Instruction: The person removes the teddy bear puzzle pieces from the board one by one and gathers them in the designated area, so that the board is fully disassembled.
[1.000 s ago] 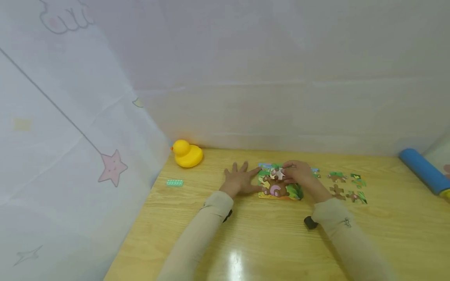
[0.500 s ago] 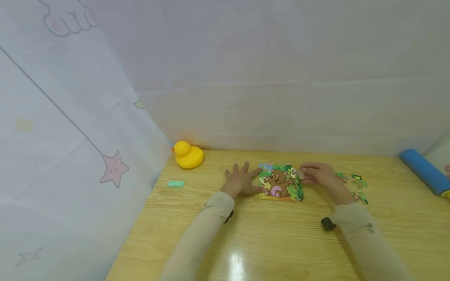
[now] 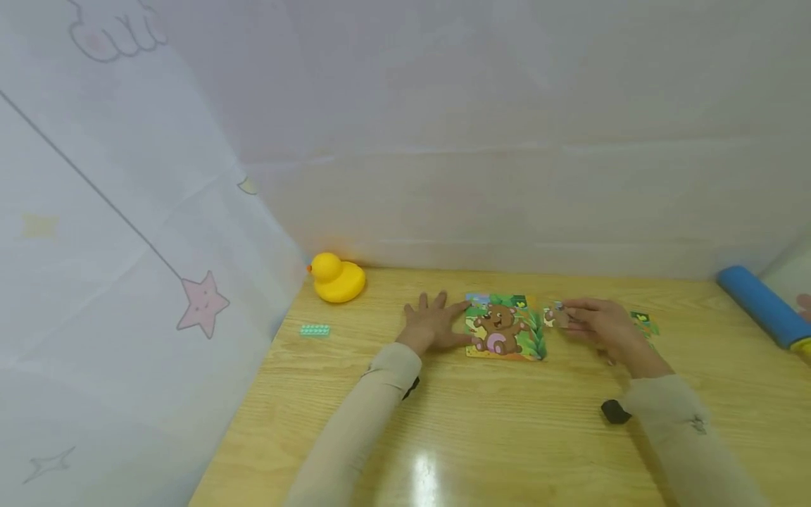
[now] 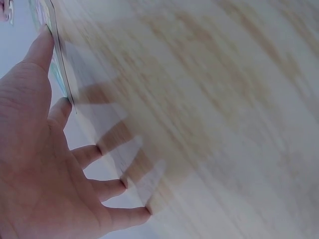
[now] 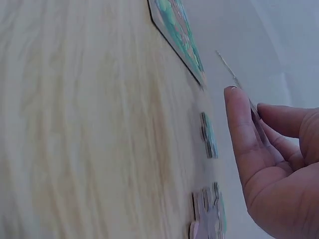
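The left hand (image 3: pixel 432 329) was spread flat-fingered on the table (image 3: pixel 500 429), grasping nothing; its thumb and forefinger touched the left edge of the board (image 3: pixel 497 343), which bore a bear picture and lay flat near the far edge of the table. The right hand (image 3: pixel 607 327) was grasping a piece (image 3: pixel 555 315) between thumb and fingers. The piece was raised off the table, just right of the board and apart from it. Loose pieces (image 3: pixel 643 322) lay further right, partly hidden by the right hand.

The duck (image 3: pixel 340 282) stood at the far left corner, with a green strip (image 3: pixel 315 330) lying nearer. At far right lay a blue tube (image 3: pixel 760 303). Pale cloth (image 3: pixel 412 141) hung behind the table and on the left.
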`<action>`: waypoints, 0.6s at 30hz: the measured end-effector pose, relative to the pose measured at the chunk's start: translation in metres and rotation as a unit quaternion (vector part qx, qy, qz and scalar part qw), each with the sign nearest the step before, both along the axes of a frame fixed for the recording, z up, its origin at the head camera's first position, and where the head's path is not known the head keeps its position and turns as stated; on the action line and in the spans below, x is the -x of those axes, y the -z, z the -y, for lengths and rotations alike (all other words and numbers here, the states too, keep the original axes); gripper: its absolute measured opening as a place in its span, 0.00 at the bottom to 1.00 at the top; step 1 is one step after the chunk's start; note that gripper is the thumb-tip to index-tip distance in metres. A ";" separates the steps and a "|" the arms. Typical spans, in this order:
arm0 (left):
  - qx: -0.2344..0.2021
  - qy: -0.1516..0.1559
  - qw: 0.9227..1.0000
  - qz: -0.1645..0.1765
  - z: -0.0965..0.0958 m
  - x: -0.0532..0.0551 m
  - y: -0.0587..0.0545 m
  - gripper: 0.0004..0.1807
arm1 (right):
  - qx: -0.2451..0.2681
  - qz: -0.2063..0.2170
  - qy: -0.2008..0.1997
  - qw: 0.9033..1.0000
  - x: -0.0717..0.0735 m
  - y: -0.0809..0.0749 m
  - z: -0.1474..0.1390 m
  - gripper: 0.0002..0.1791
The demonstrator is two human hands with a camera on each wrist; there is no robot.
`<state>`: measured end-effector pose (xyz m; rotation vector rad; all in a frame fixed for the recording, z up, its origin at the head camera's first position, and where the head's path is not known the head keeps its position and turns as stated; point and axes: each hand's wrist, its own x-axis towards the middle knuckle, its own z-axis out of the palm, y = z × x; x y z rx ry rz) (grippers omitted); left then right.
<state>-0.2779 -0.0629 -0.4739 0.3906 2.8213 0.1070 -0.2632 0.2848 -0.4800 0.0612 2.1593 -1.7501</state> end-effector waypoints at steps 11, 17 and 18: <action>0.001 -0.004 1.000 0.003 0.001 0.001 0.002 0.49 | -0.052 -0.008 -0.014 0.999 -0.013 0.006 -0.016 0.31; -0.005 -0.006 1.000 0.006 0.001 -0.001 -0.001 0.48 | -0.045 0.009 -0.012 0.999 -0.016 0.010 -0.020 0.31; -0.005 -0.006 1.000 0.007 0.001 0.000 -0.002 0.48 | -0.044 0.010 -0.012 0.999 -0.017 0.009 -0.021 0.31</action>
